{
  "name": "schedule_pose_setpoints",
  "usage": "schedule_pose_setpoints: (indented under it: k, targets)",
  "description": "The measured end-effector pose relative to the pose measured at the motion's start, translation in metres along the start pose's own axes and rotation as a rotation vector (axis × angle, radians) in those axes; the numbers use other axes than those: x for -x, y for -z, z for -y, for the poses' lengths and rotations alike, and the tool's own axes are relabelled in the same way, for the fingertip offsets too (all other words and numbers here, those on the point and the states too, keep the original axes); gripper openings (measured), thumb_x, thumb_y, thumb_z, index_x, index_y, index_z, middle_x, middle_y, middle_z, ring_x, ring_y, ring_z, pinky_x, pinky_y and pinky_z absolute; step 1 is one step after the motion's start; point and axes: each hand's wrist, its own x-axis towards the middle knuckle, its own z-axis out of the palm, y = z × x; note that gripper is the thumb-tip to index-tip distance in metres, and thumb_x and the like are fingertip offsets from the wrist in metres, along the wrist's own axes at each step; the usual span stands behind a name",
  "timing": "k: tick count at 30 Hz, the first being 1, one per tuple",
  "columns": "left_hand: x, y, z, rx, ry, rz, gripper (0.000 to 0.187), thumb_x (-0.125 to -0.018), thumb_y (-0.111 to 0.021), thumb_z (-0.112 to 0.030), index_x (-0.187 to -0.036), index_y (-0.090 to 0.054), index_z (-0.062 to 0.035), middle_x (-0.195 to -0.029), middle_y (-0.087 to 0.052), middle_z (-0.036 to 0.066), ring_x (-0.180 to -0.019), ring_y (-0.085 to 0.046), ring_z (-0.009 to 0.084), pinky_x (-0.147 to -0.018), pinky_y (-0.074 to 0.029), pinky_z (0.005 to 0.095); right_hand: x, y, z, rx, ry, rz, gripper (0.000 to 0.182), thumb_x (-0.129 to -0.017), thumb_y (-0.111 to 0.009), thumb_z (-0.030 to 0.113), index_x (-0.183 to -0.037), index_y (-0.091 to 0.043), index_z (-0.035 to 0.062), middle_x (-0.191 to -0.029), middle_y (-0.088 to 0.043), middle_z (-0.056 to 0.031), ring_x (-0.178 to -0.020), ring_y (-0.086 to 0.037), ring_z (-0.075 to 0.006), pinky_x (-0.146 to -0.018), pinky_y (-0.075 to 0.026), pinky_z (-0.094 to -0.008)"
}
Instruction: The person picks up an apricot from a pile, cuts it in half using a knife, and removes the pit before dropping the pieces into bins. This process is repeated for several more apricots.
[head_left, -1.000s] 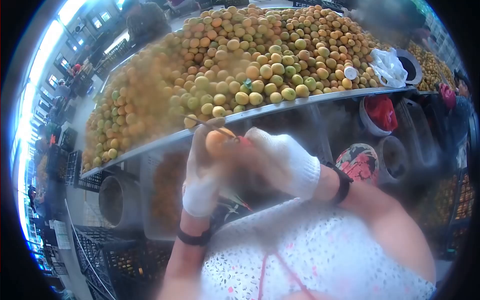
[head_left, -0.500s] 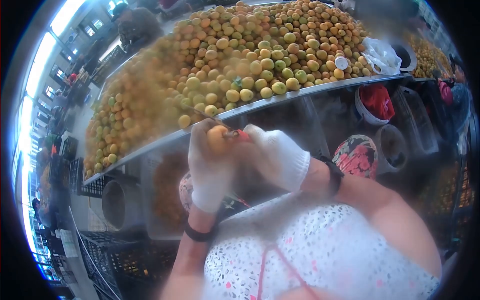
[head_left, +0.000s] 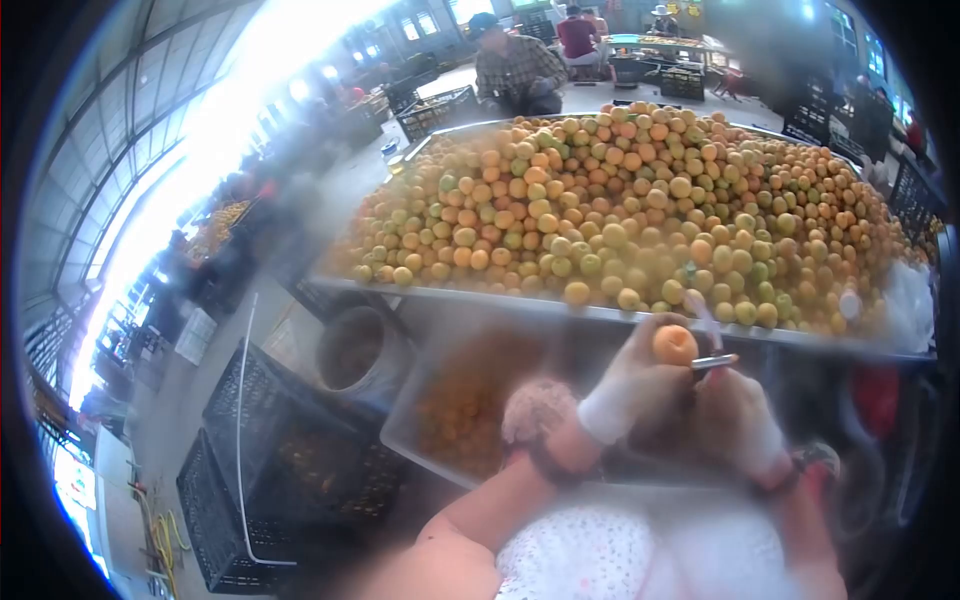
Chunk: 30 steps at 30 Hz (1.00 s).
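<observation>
Okay, so on my feed both gloved hands are right of center, low in the frame, close together in front of the table (head_left: 470, 293). Left hand (head_left: 632, 378) is curled snugly around one orange fruit (head_left: 675, 345), thumb and fingers on either side, with the front of it facing me. Right hand (head_left: 738, 418) is just beside it, lower and a bit right, closed up small on a small metal tool (head_left: 712, 361). I can see the shiny bit poking left toward the fruit's lower right edge, but can't tell if they're touching. Most of the right fingers are a blur for me, so no clue on the exact grip.

Behind the hands, a big pile of fruit (head_left: 600, 200) fills the upper middle and right. Left of the hands I've got a pale tub (head_left: 425, 462) with more fruit in it, and farther left a bucket (head_left: 352, 350).
</observation>
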Motion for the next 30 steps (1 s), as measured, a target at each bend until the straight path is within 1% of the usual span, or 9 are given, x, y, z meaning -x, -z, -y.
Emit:
schedule_pose_setpoints:
  k: [2, 3, 6, 10, 12, 18, 22, 27, 30]
  targets:
    - [0.005, -0.006, 0.002, 0.085, -0.080, -0.067, 0.048, -0.087, -0.061, 0.004, -0.132, -0.047, -0.0032, -0.115, -0.059, 0.007, -0.103, -0.060, 0.0141, -0.088, -0.052, 0.0284, 0.010, -0.014, 0.010, 0.530, 0.210, -0.103, 0.022, -0.104, -0.050, 0.021, -0.107, -0.064, 0.0043, -0.074, -0.053, 0.0071, -0.063, -0.046, -0.0017, -0.051, -0.036, -0.0195]
    - [0.008, -0.008, -0.004, 0.047, -0.060, -0.040, 0.044, -0.089, -0.059, 0.002, -0.131, -0.048, -0.0029, -0.114, -0.059, 0.008, -0.101, -0.061, 0.0150, -0.087, -0.052, 0.0302, 0.013, -0.008, 0.003, 0.446, 0.099, -0.124, 0.024, -0.104, -0.049, 0.020, -0.117, -0.063, 0.0039, -0.077, -0.055, 0.0067, -0.066, -0.047, -0.0020, -0.054, -0.037, -0.0194]
    - [0.016, -0.021, -0.010, -0.078, -0.125, -0.110, 0.048, -0.089, -0.058, -0.007, -0.134, -0.044, 0.0013, -0.118, -0.057, 0.014, -0.102, -0.061, 0.0241, -0.087, -0.052, 0.0359, 0.017, -0.012, -0.007, 0.538, 0.350, -0.105, 0.020, -0.103, -0.051, 0.016, -0.113, -0.062, 0.0031, -0.076, -0.057, 0.0056, -0.066, -0.048, -0.0025, -0.055, -0.041, -0.0215]
    - [0.018, -0.023, -0.015, -0.189, -0.192, -0.072, 0.057, -0.086, -0.060, -0.009, -0.138, -0.041, 0.0020, -0.122, -0.055, 0.015, -0.109, -0.058, 0.0252, -0.096, -0.047, 0.0376, 0.022, -0.018, 0.002, 0.585, 0.274, -0.114, 0.016, -0.102, -0.053, 0.017, -0.100, -0.058, 0.0027, -0.069, -0.056, -0.0027, -0.056, -0.051, -0.0074, -0.051, -0.043, -0.0270]
    - [0.019, -0.021, -0.011, -0.587, -0.353, -0.120, 0.057, -0.085, -0.058, -0.008, -0.138, -0.041, 0.0018, -0.122, -0.055, 0.014, -0.109, -0.057, 0.0247, -0.096, -0.047, 0.0376, 0.023, -0.017, 0.003, 0.668, 0.298, -0.096, 0.020, -0.102, -0.053, 0.022, -0.097, -0.057, 0.0023, -0.067, -0.059, -0.0094, -0.051, -0.057, -0.0163, -0.049, -0.045, -0.0326]
    - [0.017, -0.029, -0.015, -0.546, -0.375, -0.093, 0.057, -0.085, -0.057, -0.008, -0.139, -0.040, 0.0023, -0.120, -0.055, 0.015, -0.105, -0.059, 0.0264, -0.094, -0.048, 0.0397, 0.023, -0.016, 0.009, 0.728, 0.394, -0.092, 0.024, -0.101, -0.052, 0.026, -0.097, -0.056, 0.0027, -0.076, -0.066, -0.0183, -0.067, -0.066, -0.0356, -0.058, -0.049, -0.0402]
    - [0.017, -0.044, -0.017, -0.347, -0.343, -0.055, 0.058, -0.086, -0.055, -0.007, -0.141, -0.039, 0.0014, -0.118, -0.056, 0.016, -0.102, -0.060, 0.0270, -0.094, -0.048, 0.0397, 0.025, -0.017, 0.009, 0.812, 0.345, -0.123, 0.024, -0.101, -0.052, 0.025, -0.096, -0.056, 0.0028, -0.075, -0.066, -0.0183, -0.073, -0.067, -0.0377, -0.061, -0.050, -0.0406]
    - [0.008, -0.034, -0.003, 0.154, -0.184, -0.079, 0.047, -0.097, -0.057, -0.037, -0.128, -0.050, -0.0017, -0.113, -0.061, 0.016, -0.100, -0.061, 0.0288, -0.091, -0.046, 0.0421, 0.021, -0.013, -0.010, 1.191, 0.476, -0.252, 0.027, -0.099, -0.054, 0.029, -0.096, -0.052, 0.0021, -0.067, -0.062, -0.0197, -0.065, -0.064, -0.0400, -0.055, -0.049, -0.0461]
    - [0.005, -0.040, 0.002, 0.072, -0.155, -0.084, 0.055, -0.097, -0.053, -0.052, -0.122, -0.054, -0.0036, -0.110, -0.063, 0.016, -0.100, -0.061, 0.0285, -0.091, -0.045, 0.0428, 0.019, -0.013, -0.018, 1.221, 0.482, -0.301, 0.028, -0.098, -0.055, 0.030, -0.096, -0.051, 0.0023, -0.063, -0.061, -0.0198, -0.061, -0.063, -0.0398, -0.052, -0.048, -0.0483]
